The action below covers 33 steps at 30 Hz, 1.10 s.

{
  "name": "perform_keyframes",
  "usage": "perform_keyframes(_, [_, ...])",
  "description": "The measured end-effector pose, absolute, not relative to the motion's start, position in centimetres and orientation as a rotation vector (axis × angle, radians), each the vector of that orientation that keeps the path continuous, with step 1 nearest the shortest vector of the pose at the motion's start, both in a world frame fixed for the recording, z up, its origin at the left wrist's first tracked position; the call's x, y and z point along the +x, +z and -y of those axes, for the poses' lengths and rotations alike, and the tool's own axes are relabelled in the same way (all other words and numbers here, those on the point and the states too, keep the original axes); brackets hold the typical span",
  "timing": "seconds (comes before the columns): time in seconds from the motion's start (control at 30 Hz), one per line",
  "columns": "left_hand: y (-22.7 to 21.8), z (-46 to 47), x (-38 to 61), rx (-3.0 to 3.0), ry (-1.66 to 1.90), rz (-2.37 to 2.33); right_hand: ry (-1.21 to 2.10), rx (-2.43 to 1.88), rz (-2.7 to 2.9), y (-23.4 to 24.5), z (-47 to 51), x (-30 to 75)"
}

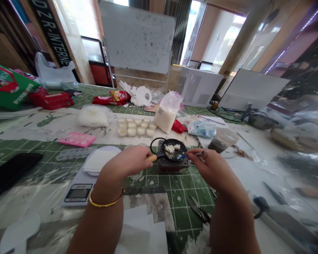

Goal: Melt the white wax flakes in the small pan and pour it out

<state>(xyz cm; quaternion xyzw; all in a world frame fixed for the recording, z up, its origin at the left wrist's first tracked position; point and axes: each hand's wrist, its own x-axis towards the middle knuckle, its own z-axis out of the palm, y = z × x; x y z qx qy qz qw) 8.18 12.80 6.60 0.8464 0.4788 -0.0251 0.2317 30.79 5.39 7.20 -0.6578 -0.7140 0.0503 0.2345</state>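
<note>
My left hand (137, 160) is closed around the wooden handle of a small black frying pan (184, 145). White lumps (172, 148), perhaps wax, lie in the pan, which sits on or just over a small electric hot plate (172, 165). Between thumb and fingers, my right hand (205, 162) pinches a thin stick with a blue tip (184, 156), its end reaching into the pan. Several small cups with a pale filling (131, 132) stand in rows behind the pan. A bag of white granules (165, 114) stands upright beside them.
A kitchen scale (81, 190) with white sheets lies left. Scissors (198, 208) lie in front of the hot plate. A plastic tub (222, 139) stands to the right, a power strip (286, 218) nearer. A black phone (13, 169) and a pink packet (77, 139) are further left.
</note>
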Motion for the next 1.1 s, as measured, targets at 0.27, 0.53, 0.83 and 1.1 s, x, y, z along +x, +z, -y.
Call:
perform_keyframes(0.27, [6.8, -12.8, 8.2, 2.316, -0.051, -1.311, 0.311, -1.799, 1.876, 6.4, -6.8, 30.6])
perform_keyframes(0.53, [6.9, -12.7, 8.2, 2.285, -0.038, -1.306, 0.071, -1.864, 1.785, 6.6, -6.4, 31.2])
perform_keyframes(0.83, [7.0, -12.7, 8.2, 2.294, -0.023, -1.3, 0.099, -1.827, 1.816, 6.2, -6.9, 30.8])
perform_keyframes(1.1, [6.9, -12.7, 8.3, 2.313, -0.062, -1.318, 0.097, -1.861, 1.79, 5.9, -7.3, 30.9])
